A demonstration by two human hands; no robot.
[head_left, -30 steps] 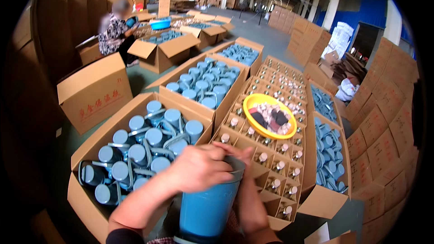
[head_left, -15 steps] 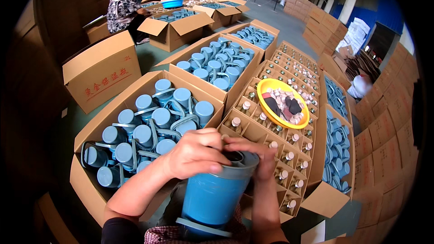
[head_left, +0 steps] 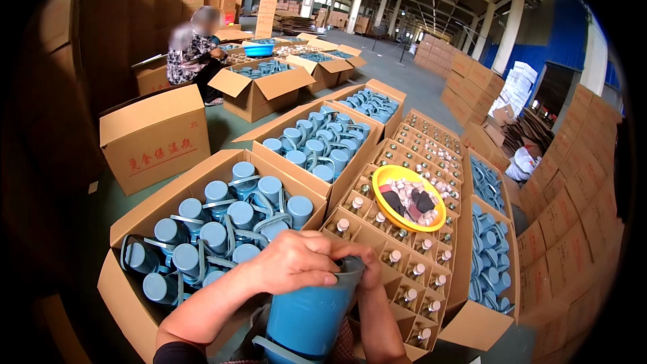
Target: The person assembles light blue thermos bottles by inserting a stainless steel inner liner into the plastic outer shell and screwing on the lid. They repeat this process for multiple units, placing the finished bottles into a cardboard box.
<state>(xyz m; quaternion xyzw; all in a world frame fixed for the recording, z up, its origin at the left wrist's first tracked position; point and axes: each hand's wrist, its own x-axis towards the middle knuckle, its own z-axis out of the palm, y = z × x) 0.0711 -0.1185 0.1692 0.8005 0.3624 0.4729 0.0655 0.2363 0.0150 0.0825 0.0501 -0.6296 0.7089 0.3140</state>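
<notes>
In front of me I have a blue thermos casing [head_left: 306,320], with a grey-blue ring round its top end and a carrying handle [head_left: 283,350] low down on the near side. My left hand [head_left: 290,261] is closed over the left of the ring, its fingers bent at the top opening. From the right, my right hand [head_left: 364,267] grips the far side of the same rim; part of its fingers is hidden. What lies inside the opening is mostly covered by my hands.
Left of the casing, an open carton [head_left: 111,283] holds several similar blue casings. To the right, divided cartons hold glass bottle liners [head_left: 408,296] with pale caps, under a yellow basin [head_left: 441,219] of small round pieces. A person [head_left: 192,57] sits far left. Stacked cartons [head_left: 569,209] stand right.
The view has tilted up, so the casing and my hands appear lower. Both hands stay on the casing's rim, with the fingers slightly shifted.
</notes>
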